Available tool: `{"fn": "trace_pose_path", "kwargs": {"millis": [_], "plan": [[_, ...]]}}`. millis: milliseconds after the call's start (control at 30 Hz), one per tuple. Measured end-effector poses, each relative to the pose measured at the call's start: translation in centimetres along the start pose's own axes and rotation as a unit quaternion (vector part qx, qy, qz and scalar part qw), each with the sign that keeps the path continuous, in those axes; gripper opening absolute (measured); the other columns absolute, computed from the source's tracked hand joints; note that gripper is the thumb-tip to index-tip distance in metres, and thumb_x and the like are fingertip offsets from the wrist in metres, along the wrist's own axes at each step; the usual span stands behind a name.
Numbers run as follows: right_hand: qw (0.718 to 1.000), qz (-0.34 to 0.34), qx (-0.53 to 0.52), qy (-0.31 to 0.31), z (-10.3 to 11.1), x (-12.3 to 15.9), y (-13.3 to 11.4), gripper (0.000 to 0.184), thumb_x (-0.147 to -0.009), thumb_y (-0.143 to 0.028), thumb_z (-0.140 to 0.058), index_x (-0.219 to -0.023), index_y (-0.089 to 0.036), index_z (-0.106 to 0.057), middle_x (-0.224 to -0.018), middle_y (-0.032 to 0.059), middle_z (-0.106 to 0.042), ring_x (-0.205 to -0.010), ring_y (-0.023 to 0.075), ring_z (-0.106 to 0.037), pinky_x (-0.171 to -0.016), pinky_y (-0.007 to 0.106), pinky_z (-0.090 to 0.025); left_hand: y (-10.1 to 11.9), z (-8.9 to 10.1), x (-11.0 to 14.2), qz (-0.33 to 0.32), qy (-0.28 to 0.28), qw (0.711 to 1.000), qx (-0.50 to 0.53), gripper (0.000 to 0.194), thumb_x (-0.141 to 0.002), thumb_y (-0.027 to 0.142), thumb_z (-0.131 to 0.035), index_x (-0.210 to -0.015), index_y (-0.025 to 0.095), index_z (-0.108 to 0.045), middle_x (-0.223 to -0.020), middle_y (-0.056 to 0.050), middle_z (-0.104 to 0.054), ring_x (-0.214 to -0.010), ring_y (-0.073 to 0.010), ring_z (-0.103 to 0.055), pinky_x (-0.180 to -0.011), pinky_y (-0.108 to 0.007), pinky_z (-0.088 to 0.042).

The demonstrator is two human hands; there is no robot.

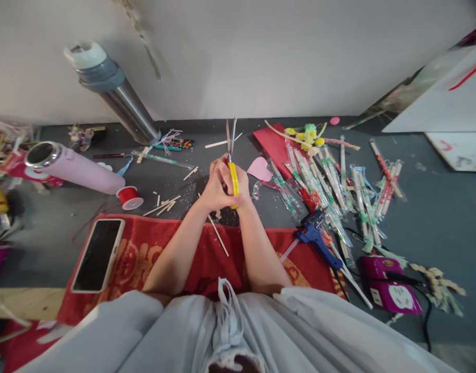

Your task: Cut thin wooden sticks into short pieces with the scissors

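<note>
In the middle of the head view my right hand (243,186) is closed on yellow-handled scissors (234,178). Their blades point away from me and stand slightly apart. Pressed up beside them, my left hand (217,185) has its fingers curled near the pivot; whatever they pinch is hidden. Several short cut sticks (166,206) lie to the left of my wrists, and a thin stick (219,237) rests between my forearms on the red towel (144,243). Another pale stick (217,144) is behind the blades. To the right of my hands sits a pink heart-shaped paper (260,169).
Wrapped sticks (327,181) are piled on the right, beside a blue glue gun (318,241) and a purple power strip (391,285). On the left are a steel thermos (121,98), a pink bottle (80,171), a red thread spool (129,198) and a phone (98,255).
</note>
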State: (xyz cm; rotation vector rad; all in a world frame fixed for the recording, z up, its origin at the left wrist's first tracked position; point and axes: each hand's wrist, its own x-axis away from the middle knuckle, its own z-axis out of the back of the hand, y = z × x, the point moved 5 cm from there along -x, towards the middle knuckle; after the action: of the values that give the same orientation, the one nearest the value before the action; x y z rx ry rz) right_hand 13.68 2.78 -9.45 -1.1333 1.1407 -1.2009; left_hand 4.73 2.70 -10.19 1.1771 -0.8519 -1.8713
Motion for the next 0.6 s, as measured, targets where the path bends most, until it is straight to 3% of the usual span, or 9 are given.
{"fn": "trace_pose_path", "kwargs": {"millis": [200, 333, 467, 600], "plan": [[0.999, -0.029, 0.039, 0.020, 0.4, -0.1, 0.0, 0.051, -0.085, -0.069, -0.044, -0.086, -0.020, -0.060, -0.073, 0.0019, -0.063, -0.070, 0.0162, -0.061, -0.066, 0.030, -0.049, 0.3, 0.0, 0.0, 0.001, 0.004, 1.000, 0.027, 0.115, -0.056, 0.076, -0.074, -0.148, 0.026, -0.025, -0.150, -0.017, -0.033, -0.140, -0.0380, -0.035, -0.114, -0.054, -0.037], [0.995, -0.043, 0.084, 0.043, 1.2, 0.0, -0.9, 0.053, -0.083, -0.072, -0.043, -0.080, -0.021, -0.055, -0.072, 0.0013, -0.062, -0.065, 0.0160, -0.058, -0.066, 0.032, -0.047, 0.2, 1.9, -0.4, -0.027, 0.020, 0.999, 0.013, 0.114, -0.058, 0.078, -0.070, -0.149, 0.031, -0.022, -0.149, -0.016, -0.039, -0.139, -0.0338, -0.042, -0.113, -0.049, -0.039], [0.990, -0.039, 0.123, 0.049, 1.6, 0.1, -1.4, 0.052, -0.082, -0.072, -0.046, -0.082, -0.021, -0.054, -0.076, 0.0025, -0.062, -0.070, 0.0167, -0.058, -0.073, 0.033, -0.048, -0.2, 5.6, -0.6, 0.001, 0.102, 0.993, -0.052, 0.081, -0.079, 0.073, -0.054, -0.145, 0.034, -0.030, -0.141, -0.012, -0.051, -0.129, -0.0265, -0.054, -0.102, -0.041, -0.049], [0.979, -0.006, 0.200, 0.035, 1.3, 0.0, -1.4, 0.053, -0.079, -0.072, -0.053, -0.087, -0.019, -0.055, -0.079, 0.0044, -0.062, -0.074, 0.0180, -0.059, -0.077, 0.035, -0.048, 1.4, 8.4, -0.4, 0.003, 0.195, 0.969, -0.151, 0.050, -0.089, 0.057, -0.054, -0.129, 0.028, -0.051, -0.124, -0.009, -0.062, -0.113, -0.0203, -0.063, -0.090, -0.034, -0.054]]}}
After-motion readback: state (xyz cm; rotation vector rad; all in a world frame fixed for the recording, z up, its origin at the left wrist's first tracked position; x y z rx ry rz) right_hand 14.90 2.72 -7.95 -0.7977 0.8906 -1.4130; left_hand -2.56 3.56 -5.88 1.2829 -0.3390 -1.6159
